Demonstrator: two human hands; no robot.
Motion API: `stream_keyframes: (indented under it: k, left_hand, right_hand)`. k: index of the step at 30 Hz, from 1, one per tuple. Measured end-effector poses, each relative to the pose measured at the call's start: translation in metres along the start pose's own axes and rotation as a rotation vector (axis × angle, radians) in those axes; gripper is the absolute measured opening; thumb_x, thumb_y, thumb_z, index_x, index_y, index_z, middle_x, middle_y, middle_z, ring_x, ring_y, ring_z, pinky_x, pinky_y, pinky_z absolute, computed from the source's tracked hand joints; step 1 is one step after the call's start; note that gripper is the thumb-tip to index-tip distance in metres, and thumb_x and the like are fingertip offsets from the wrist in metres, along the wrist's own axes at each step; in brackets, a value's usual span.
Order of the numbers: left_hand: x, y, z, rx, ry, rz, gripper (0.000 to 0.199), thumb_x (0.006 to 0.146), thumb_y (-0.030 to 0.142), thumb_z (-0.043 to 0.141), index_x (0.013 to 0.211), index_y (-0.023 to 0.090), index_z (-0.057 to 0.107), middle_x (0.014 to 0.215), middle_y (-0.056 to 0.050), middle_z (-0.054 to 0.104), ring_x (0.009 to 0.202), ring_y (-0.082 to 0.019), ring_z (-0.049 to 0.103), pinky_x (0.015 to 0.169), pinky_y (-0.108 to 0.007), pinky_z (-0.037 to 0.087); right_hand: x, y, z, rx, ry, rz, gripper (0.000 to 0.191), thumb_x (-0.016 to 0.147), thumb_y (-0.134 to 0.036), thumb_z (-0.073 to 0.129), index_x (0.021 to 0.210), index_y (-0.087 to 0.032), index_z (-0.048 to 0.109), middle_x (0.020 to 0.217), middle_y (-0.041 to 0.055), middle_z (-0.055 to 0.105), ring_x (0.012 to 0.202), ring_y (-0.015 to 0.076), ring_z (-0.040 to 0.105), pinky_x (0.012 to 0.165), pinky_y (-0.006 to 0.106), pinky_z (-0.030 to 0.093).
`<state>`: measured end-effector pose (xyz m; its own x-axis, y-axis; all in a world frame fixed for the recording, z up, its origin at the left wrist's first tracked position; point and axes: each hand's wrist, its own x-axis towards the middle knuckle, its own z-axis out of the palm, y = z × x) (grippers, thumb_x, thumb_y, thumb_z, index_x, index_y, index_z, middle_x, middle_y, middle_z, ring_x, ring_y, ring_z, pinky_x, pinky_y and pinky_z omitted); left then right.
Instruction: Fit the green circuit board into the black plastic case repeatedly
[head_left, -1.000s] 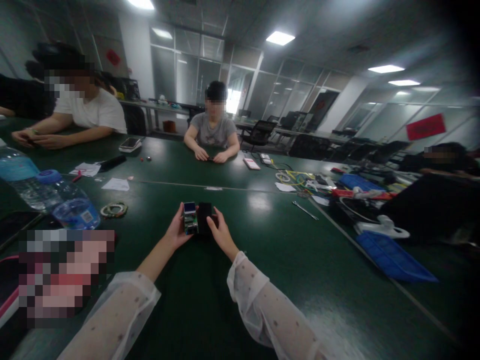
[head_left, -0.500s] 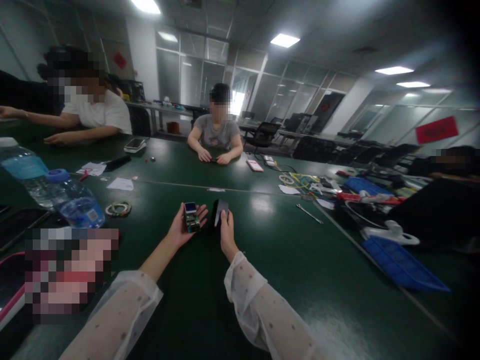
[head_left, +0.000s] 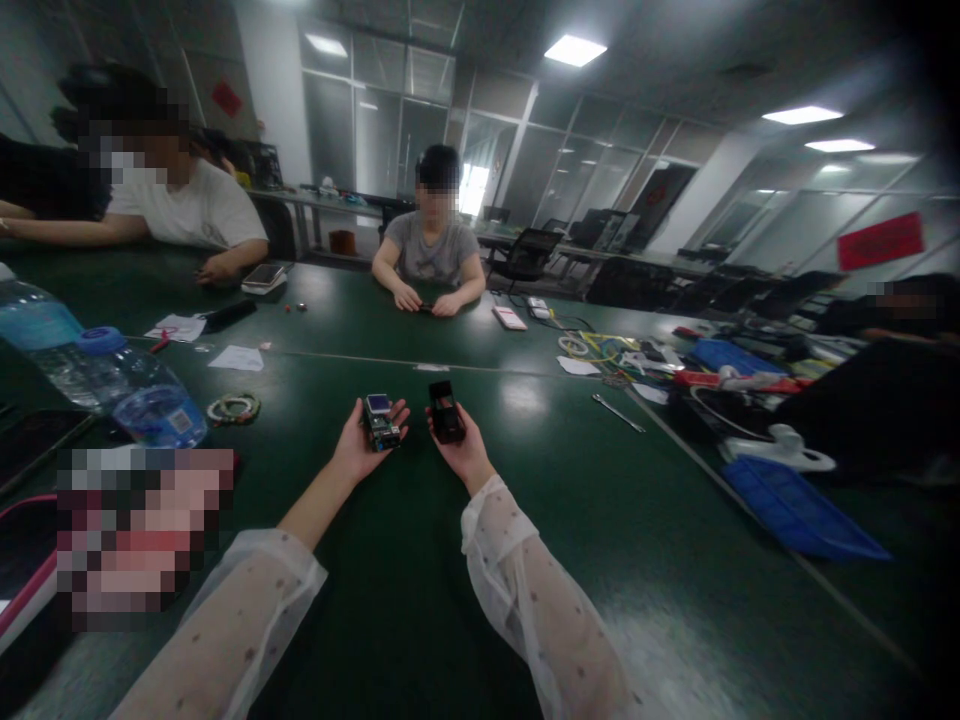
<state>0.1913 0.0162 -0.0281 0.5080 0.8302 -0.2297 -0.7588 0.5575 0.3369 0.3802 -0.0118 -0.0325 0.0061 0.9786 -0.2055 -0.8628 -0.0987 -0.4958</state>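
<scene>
A small circuit board with a screen [head_left: 381,424] rests in my left hand [head_left: 355,442], across the palm and fingers. The fingertips show beyond its right side. My right hand [head_left: 466,446] grips a black plastic case [head_left: 445,412], its hollow inside turned toward me. The case and the board are held side by side, a short gap between them, above the dark green table [head_left: 420,580]. Part of the right fingers is hidden behind the case.
Two water bottles [head_left: 154,395] and a beaded bracelet [head_left: 234,408] are at the left. A wrench [head_left: 616,412], a blue tray [head_left: 802,508] and tangled cables [head_left: 607,350] lie to the right. Across the table sits a person in grey [head_left: 435,245]; another in white [head_left: 199,205] sits left.
My right hand has turned the black case, so its hollow inside now faces me instead of its side. The board stays in my left hand, slightly tilted. The person in white moved an arm.
</scene>
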Motion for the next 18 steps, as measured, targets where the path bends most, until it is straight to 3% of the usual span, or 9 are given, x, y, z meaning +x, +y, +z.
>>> stream_keyframes:
  k: [10,18]
  left_hand:
    - [0.000,0.001,0.000,0.026,0.022,0.013,0.043,0.093,0.046,0.041,0.124,0.018,0.051,0.126,-0.016,0.059,0.109,-0.030,0.061,0.082,-0.047,0.053]
    - [0.001,-0.005,0.007,0.170,0.082,-0.019,0.033,0.090,0.039,0.051,0.110,0.016,0.061,0.104,-0.012,0.067,0.090,-0.023,0.067,0.077,-0.038,0.056]
  right_hand:
    - [-0.001,0.006,-0.005,-0.240,0.153,-0.068,0.026,0.073,-0.030,0.068,0.097,-0.023,0.063,0.082,-0.0017,0.069,0.073,0.0130,0.065,0.066,0.023,0.053]
    - [-0.007,0.025,0.005,-0.573,0.015,-0.230,0.037,0.076,-0.033,0.066,0.112,-0.027,0.064,0.107,-0.0015,0.069,0.097,0.0149,0.063,0.085,0.027,0.049]
